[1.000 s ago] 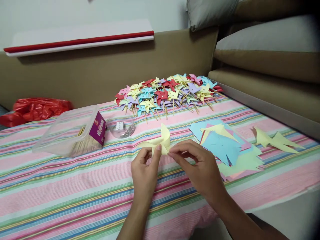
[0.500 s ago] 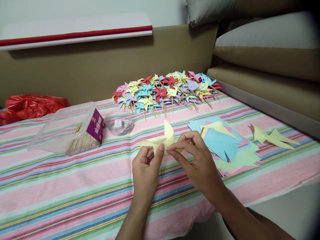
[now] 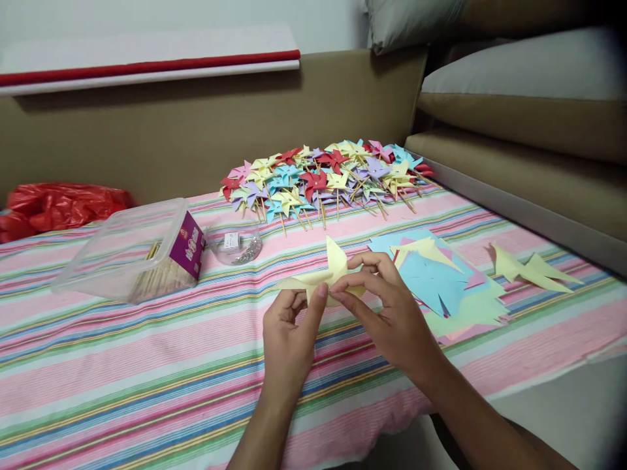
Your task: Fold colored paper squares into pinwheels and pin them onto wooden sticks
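Observation:
A pale yellow paper pinwheel (image 3: 337, 258) is held between both hands above the striped cloth, its blades folded in and one point standing up. My left hand (image 3: 292, 329) is closed on its left side, the thumb pressed near the centre. With thumb and index finger pinched at that centre, my right hand (image 3: 392, 313) also grips it; whether a small pin sits between those fingertips is too small to tell. Right of my right hand lies a stack of cut paper sheets (image 3: 434, 281) in blue, green, pink and yellow. Farther right rests a loose yellow cut sheet (image 3: 533, 269).
Many finished pinwheels (image 3: 318, 173) on sticks are heaped at the back. On the left stand a clear plastic box (image 3: 122, 241) of wooden sticks and a round clear container (image 3: 235, 245) with small metal pieces. A red plastic bag (image 3: 68, 205) and stacked cushions (image 3: 529, 111) flank the table.
Both hands and the yellow pinwheel have shifted slightly right. My right-hand fingers have come closer over the pinwheel's right blade, still pinching at the centre.

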A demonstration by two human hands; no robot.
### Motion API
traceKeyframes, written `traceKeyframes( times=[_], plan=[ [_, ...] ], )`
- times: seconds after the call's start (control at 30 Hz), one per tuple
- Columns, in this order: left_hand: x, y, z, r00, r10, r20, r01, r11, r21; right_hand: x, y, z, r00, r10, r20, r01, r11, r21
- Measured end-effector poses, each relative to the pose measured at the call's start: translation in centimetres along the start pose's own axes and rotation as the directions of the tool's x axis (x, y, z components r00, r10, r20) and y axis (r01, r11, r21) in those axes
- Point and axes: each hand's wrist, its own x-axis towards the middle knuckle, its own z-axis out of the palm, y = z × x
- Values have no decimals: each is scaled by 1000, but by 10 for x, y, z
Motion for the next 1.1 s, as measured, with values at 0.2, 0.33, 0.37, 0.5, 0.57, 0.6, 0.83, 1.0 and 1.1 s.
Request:
traceKeyframes(
  times=[0.2,0.33,0.37,0.5,0.57,0.6,0.83,1.0,1.1],
  plan=[
    [-1,-3,-3,997,72,34,-75,992,97,3,-1,-6,999,10,50,-12,999,47],
    [-1,-4,-4,986,159,59,-167,965,203,7,-2,-12,994,43,104,-49,997,55],
    [-1,-3,-4,981,180,68,-191,956,224,7,-3,-14,991,63,122,-71,996,60],
    [0,-2,-3,966,241,91,-257,920,295,7,-3,-17,974,155,163,-175,978,111],
    [0,-2,-3,967,238,90,-254,918,304,6,-3,-18,971,178,157,-200,970,138],
    [0,-2,-3,969,228,90,-245,923,297,6,-3,-17,971,184,153,-206,967,147],
    [0,-4,-3,976,189,104,-210,944,253,4,-1,-8,950,285,128,-313,878,363],
    [1,-2,-3,979,157,130,-183,957,226,4,1,-5,910,376,174,-409,747,524],
    [1,0,-3,974,161,157,-196,949,245,5,3,-8,892,392,226,-452,749,484]
  ],
)
